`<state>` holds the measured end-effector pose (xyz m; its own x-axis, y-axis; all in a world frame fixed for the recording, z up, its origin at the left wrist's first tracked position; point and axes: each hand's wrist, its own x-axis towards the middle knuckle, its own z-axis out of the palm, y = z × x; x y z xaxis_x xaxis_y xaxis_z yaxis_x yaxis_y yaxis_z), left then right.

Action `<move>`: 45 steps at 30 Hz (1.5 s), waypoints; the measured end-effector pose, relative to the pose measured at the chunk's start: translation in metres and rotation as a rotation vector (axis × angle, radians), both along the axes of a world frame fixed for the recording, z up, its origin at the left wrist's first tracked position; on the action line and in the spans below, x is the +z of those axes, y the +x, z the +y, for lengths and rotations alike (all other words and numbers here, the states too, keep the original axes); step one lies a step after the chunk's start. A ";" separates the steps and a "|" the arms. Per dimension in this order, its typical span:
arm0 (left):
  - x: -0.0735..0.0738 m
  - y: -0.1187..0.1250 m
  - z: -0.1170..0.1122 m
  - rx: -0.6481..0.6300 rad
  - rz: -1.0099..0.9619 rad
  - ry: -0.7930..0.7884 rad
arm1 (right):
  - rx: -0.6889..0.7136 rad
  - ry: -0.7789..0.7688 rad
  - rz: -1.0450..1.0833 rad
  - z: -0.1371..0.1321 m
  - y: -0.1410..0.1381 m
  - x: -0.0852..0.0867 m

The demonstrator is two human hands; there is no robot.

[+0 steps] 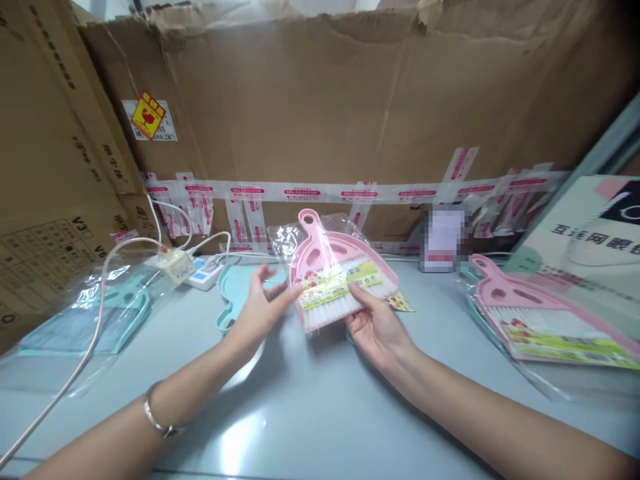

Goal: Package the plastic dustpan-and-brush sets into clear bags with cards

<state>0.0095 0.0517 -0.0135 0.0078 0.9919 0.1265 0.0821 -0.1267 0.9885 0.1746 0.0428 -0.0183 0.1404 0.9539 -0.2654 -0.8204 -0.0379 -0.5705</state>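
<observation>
A pink mini dustpan and brush set (334, 267) in a clear plastic bag, with a yellow-green label across it, is held up over the grey table (310, 407). My right hand (376, 325) grips its lower right edge from beneath, thumb on the label. My left hand (260, 303) is at the set's left edge, fingers spread, fingertips touching the bag. A bracelet sits on my left wrist.
Another bagged pink set (545, 320) lies at the right. Teal dustpans lie at the left (85, 320) and behind my left hand (231, 293). A white power strip (197, 270) with cables sits at the back left. Taped cardboard walls (320, 113) enclose the table.
</observation>
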 end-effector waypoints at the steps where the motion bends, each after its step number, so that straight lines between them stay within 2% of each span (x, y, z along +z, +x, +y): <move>1: -0.002 0.004 -0.001 -0.125 -0.072 -0.083 | 0.006 0.003 0.004 0.000 -0.001 -0.001; 3: -0.005 0.011 -0.005 -0.315 -0.179 -0.126 | 0.026 0.016 0.016 -0.002 -0.003 -0.003; 4: -0.005 0.014 -0.007 -0.361 -0.221 -0.117 | 0.034 0.023 0.021 -0.002 -0.004 -0.004; 8: -0.004 0.018 -0.013 -0.371 -0.335 -0.146 | 0.033 0.008 0.029 -0.005 -0.008 -0.004; 11: -0.004 0.017 -0.015 -0.373 -0.296 -0.113 | 0.010 0.015 0.037 -0.006 -0.007 0.000; 15: -0.005 0.014 -0.016 -0.610 -0.177 -0.201 | -0.066 0.023 0.047 -0.002 -0.002 0.007; 16: -0.005 0.013 -0.014 -0.630 -0.189 -0.230 | -0.077 0.023 0.049 -0.002 -0.001 0.007; 18: -0.002 0.011 -0.009 -0.554 -0.276 -0.266 | -0.071 0.019 0.051 -0.002 0.000 0.006; 21: 0.003 0.009 0.000 -0.319 -0.377 -0.306 | -0.002 -0.012 0.032 -0.006 -0.005 0.001; 23: 0.006 0.008 0.002 -0.197 -0.358 -0.345 | 0.053 -0.037 0.012 -0.011 -0.010 -0.002; 25: 0.008 0.007 0.000 -0.149 -0.328 -0.387 | 0.092 -0.044 0.002 -0.015 -0.014 -0.004; 33: 0.002 0.005 -0.010 -0.402 -0.306 -0.456 | 0.056 -0.031 -0.006 -0.012 -0.013 -0.006; 36: -0.002 0.008 -0.012 -0.416 -0.330 -0.455 | 0.026 -0.034 -0.013 -0.011 -0.012 -0.006; 38: -0.002 0.007 -0.008 -0.378 -0.337 -0.456 | 0.046 -0.063 -0.049 -0.011 -0.010 -0.003; 40: -0.001 0.001 0.000 -0.339 -0.350 -0.507 | 0.146 -0.081 -0.123 -0.010 -0.004 0.003; 42: 0.004 -0.007 0.010 -0.312 -0.381 -0.573 | 0.334 -0.047 -0.252 -0.007 0.008 0.013; 45: 0.011 -0.019 0.022 -0.268 -0.425 -0.583 | 0.624 0.056 -0.654 0.002 0.038 0.025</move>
